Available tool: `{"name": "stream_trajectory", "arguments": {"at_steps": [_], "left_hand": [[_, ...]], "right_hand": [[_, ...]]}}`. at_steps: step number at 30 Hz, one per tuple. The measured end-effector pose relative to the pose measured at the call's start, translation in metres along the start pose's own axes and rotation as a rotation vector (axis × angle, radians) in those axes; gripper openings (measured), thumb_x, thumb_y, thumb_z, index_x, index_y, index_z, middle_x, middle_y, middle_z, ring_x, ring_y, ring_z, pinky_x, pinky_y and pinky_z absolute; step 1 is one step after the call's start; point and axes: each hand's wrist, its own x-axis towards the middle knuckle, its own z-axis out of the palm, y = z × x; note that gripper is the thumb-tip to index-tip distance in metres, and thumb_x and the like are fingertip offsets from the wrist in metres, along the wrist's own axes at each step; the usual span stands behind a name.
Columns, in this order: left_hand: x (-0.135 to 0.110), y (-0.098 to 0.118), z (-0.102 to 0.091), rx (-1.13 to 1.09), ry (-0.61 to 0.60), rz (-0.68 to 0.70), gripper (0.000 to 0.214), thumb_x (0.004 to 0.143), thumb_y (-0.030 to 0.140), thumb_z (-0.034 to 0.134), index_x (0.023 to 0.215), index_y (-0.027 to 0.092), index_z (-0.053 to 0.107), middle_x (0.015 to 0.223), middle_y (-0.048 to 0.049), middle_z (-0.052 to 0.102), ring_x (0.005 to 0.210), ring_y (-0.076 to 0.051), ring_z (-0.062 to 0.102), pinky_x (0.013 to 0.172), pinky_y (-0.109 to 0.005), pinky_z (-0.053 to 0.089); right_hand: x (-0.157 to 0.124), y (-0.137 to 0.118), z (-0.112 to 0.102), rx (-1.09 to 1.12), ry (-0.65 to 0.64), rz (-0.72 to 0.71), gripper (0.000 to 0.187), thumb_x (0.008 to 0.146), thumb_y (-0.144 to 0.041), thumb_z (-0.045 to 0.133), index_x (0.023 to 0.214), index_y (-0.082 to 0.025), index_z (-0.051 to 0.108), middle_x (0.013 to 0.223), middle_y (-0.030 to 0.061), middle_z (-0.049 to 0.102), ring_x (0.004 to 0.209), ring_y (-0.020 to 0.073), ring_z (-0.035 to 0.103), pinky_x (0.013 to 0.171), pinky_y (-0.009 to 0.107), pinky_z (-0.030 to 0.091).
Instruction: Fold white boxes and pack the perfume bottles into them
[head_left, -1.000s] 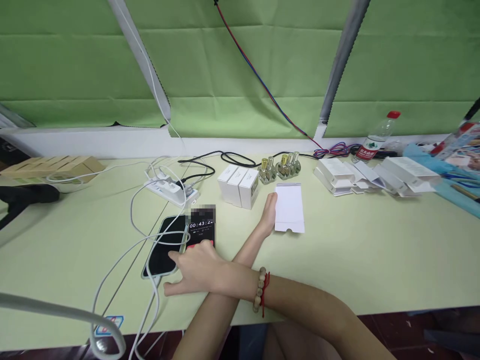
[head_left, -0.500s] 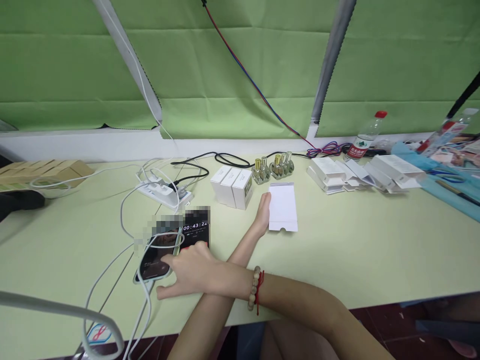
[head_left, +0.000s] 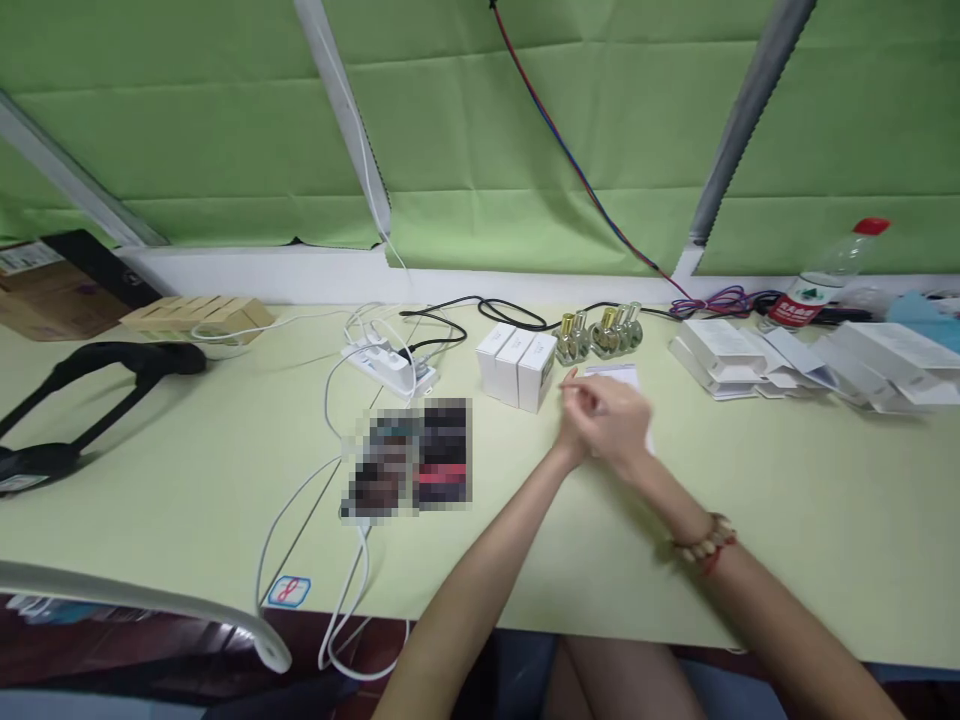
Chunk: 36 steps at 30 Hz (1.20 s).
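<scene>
Both my hands meet over a flat white carton [head_left: 621,373] lying on the pale green table [head_left: 187,450], just in front of the small glass perfume bottles [head_left: 600,335]. My right hand [head_left: 616,420], with a bead bracelet and red string at the wrist, lies on top and covers most of the carton. My left hand [head_left: 571,415] is tucked under and beside it at the carton's left edge. The fingers of both hands are smeared and overlap, so their grip is unclear. Three upright white boxes [head_left: 519,365] stand just to the left.
Two phones [head_left: 411,462] lie left of my arms with white charging cables [head_left: 300,500] running to a power strip [head_left: 388,365]. Flat white cartons [head_left: 795,355] are piled at the right by a water bottle [head_left: 821,275]. Brown boxes [head_left: 199,315] and a black handle [head_left: 97,365] sit far left.
My right hand left the phones and swung right onto the white carton beside my left hand. The arms are no longer crossed. The camera view shifted left.
</scene>
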Motion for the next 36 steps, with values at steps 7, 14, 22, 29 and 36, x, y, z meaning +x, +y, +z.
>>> {"name": "stream_trajectory", "arguments": {"at_steps": [7, 14, 22, 29, 36], "left_hand": [[0.003, 0.004, -0.006, -0.078, 0.055, 0.212, 0.038, 0.091, 0.024, 0.040, 0.129, 0.028, 0.039, 0.132, -0.0042, 0.045, 0.115, -0.019, 0.047, 0.090, -0.028, 0.041], [0.006, 0.017, -0.016, 0.062, 0.017, 0.324, 0.036, 0.092, 0.031, 0.041, 0.128, 0.025, 0.042, 0.115, -0.0063, 0.056, 0.098, -0.020, 0.054, 0.079, -0.027, 0.043], [0.005, 0.012, -0.017, 0.267, -0.052, 0.424, 0.045, 0.089, 0.053, 0.041, 0.123, 0.023, 0.045, 0.102, -0.0067, 0.059, 0.079, -0.019, 0.057, 0.070, -0.028, 0.045], [-0.003, 0.012, -0.015, 0.398, -0.126, 0.453, 0.048, 0.092, 0.053, 0.031, 0.131, 0.025, 0.037, 0.112, -0.0079, 0.056, 0.089, -0.019, 0.057, 0.074, -0.029, 0.045], [-0.008, 0.008, -0.012, 0.331, -0.114, 0.461, 0.050, 0.090, 0.058, 0.031, 0.124, 0.021, 0.031, 0.104, -0.0090, 0.056, 0.079, -0.017, 0.056, 0.068, -0.029, 0.044]], "right_hand": [[0.001, 0.087, -0.013, -0.006, 0.076, 0.179, 0.028, 0.076, -0.039, 0.051, 0.082, -0.018, 0.069, 0.089, 0.0087, 0.055, 0.089, 0.0238, 0.053, 0.081, 0.041, 0.043], [-0.015, 0.084, 0.006, 0.433, -0.176, 0.446, 0.049, 0.083, -0.049, 0.047, 0.119, -0.017, 0.044, 0.114, 0.0141, 0.049, 0.086, 0.0199, 0.057, 0.067, 0.032, 0.051], [-0.013, 0.089, 0.004, 0.398, -0.199, 0.296, 0.044, 0.090, -0.046, 0.039, 0.124, -0.019, 0.034, 0.117, 0.0127, 0.049, 0.092, 0.0202, 0.054, 0.077, 0.034, 0.045], [-0.013, 0.092, 0.012, 0.462, -0.094, 0.374, 0.030, 0.092, -0.048, 0.030, 0.097, -0.020, 0.038, 0.094, 0.0073, 0.051, 0.084, 0.0206, 0.050, 0.075, 0.035, 0.041], [-0.015, 0.079, 0.016, 0.644, -0.082, 0.438, 0.034, 0.090, -0.055, 0.031, 0.088, -0.021, 0.039, 0.082, 0.0028, 0.047, 0.075, 0.0182, 0.047, 0.069, 0.031, 0.041]]}}
